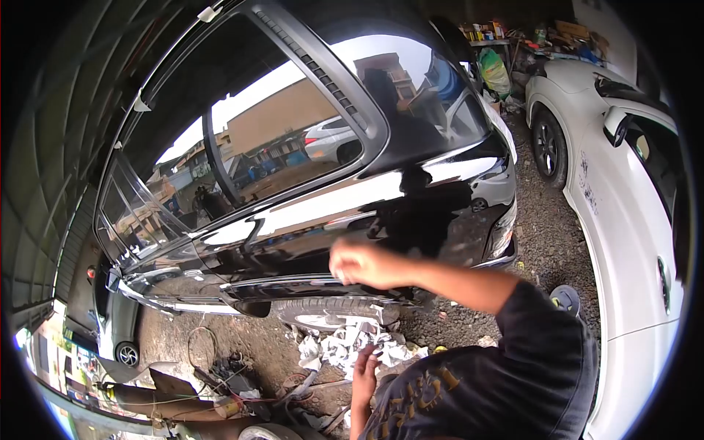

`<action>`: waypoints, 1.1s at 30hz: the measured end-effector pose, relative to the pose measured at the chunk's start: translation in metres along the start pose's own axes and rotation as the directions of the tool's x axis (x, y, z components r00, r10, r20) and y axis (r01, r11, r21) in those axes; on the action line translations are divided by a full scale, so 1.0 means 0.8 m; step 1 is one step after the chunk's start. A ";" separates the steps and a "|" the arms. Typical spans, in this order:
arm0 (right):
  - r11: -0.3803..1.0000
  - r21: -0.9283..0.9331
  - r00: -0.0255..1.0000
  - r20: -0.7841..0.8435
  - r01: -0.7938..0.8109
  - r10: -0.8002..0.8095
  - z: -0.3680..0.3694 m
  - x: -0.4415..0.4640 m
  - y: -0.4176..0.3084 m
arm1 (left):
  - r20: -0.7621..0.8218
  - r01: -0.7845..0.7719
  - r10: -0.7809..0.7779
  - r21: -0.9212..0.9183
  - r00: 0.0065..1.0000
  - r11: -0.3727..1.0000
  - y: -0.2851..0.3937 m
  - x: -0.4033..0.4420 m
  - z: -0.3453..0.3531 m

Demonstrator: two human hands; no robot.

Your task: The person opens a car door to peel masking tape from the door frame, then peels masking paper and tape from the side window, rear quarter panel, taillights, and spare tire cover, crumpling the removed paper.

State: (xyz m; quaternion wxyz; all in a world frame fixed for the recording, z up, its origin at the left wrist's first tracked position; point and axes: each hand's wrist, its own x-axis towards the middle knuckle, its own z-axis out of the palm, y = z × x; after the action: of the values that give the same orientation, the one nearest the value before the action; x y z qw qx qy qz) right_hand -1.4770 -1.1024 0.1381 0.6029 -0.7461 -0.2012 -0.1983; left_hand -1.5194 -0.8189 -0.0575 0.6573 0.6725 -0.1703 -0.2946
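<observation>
My right hand [358, 265] is stretched across in front of the glossy black side panel [301, 246] of a parked black vehicle. It is blurred, with its fingers curled in; anything inside them is hidden, and I cannot tell whether it touches the paint. Lower down, my left hand [364, 374] hangs near my body with its fingers loosely extended. Behind it, crumpled white paper or plastic [356, 345] lies on the ground by the vehicle's wheel [323, 312]. The dark side window [293, 139] above the panel reflects buildings and a car.
A white car [616, 198] with scuffed paint stands close on the right. Cluttered shelves [488, 33] and a green bag [495, 72] are at the back. Hoses, boards and scrap [227, 378] lie at lower left. A grey car [121, 323] is farther left. The ground is gravel [543, 227].
</observation>
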 end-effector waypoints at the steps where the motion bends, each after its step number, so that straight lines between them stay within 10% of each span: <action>1: 0.948 0.190 0.966 0.075 -0.257 0.247 0.024 -0.036 0.000 | 0.041 -0.062 0.063 -0.016 0.997 0.998 0.023 0.006 0.003; 6: 0.935 0.092 0.939 -0.007 -0.342 0.344 0.103 -0.181 0.042 | 0.039 -0.282 0.290 -0.142 0.956 0.949 0.078 0.033 0.047; 12: 0.613 0.626 0.732 -0.097 -0.482 0.674 0.117 -0.253 0.014 | 0.165 -0.490 0.462 0.349 0.871 0.799 0.063 0.020 0.064; 17: 0.569 0.681 0.702 -0.112 -0.461 0.703 0.130 -0.261 -0.055 | 0.012 -0.240 0.242 -0.078 0.970 0.968 0.052 -0.034 0.054; 20: 0.958 0.257 0.881 -0.414 -0.127 0.228 0.099 -0.237 -0.154 | 0.015 -0.205 0.204 0.080 0.979 0.976 0.006 -0.070 0.016; 22: 0.943 -0.287 0.831 -0.474 0.166 -0.291 0.089 -0.227 -0.260 | 0.025 -0.209 0.207 0.102 0.978 0.973 -0.028 -0.104 0.001; 25: 0.480 -0.658 0.322 -0.356 0.580 -0.877 0.132 -0.250 -0.351 | 0.086 -0.019 0.006 0.143 0.996 0.989 -0.051 -0.160 -0.002; 27: 0.007 -0.691 -0.212 -0.231 0.723 -0.950 0.159 -0.210 -0.416 | 0.130 0.068 -0.084 0.120 0.988 0.990 -0.047 -0.190 0.012; 28: -0.075 -0.470 -0.088 -0.007 0.880 -0.996 0.156 -0.206 -0.443 | 0.156 0.098 -0.118 0.129 0.981 0.987 -0.038 -0.203 0.020; 33: 0.222 -0.308 0.159 -0.216 0.925 -0.963 0.209 -0.281 -0.503 | 0.274 -0.023 -0.056 0.276 0.960 0.961 -0.023 -0.230 0.038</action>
State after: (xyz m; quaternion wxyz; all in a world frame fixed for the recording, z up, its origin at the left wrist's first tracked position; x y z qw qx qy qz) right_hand -1.8742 -0.8747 0.3146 0.3333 -0.4364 -0.4948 -0.6736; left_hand -1.6827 -0.7277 -0.0429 0.5240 0.7107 -0.2950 -0.3651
